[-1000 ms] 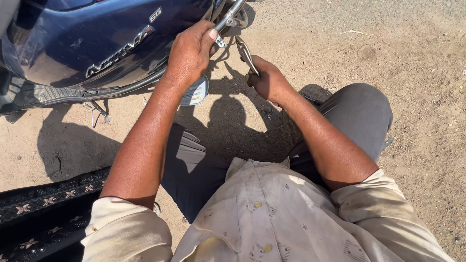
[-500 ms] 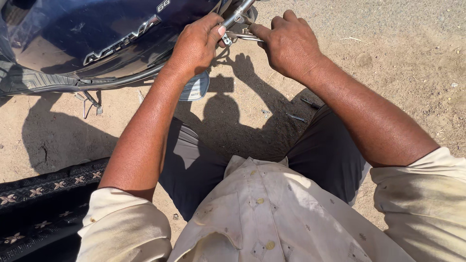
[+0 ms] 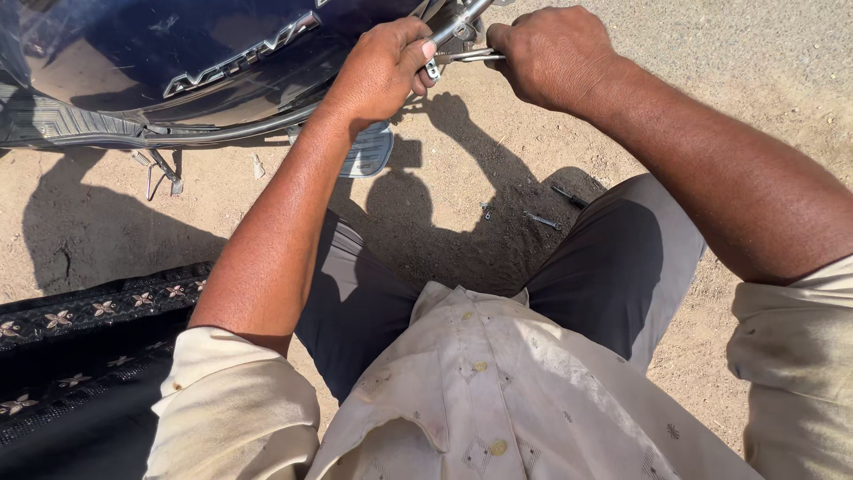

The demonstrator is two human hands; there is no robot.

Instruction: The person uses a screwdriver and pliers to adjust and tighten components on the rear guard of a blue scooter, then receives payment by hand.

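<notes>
At the top centre of the frame, the left hand gripped a chrome bar on a dark blue scooter; the right hand clenched a small metal tool. Loose bolts lay on the dirt below, so the work looked unfinished.

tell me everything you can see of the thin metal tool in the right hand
The thin silvery metal tool looks like a slim steel spanner or rod, bright in the sun. It lies almost level, its handle end hidden inside the closed right hand. Its free end points left and meets the small fitting beside the chrome bar on the dark blue scooter, just by the left hand. Its tip shape cannot be told.
</notes>
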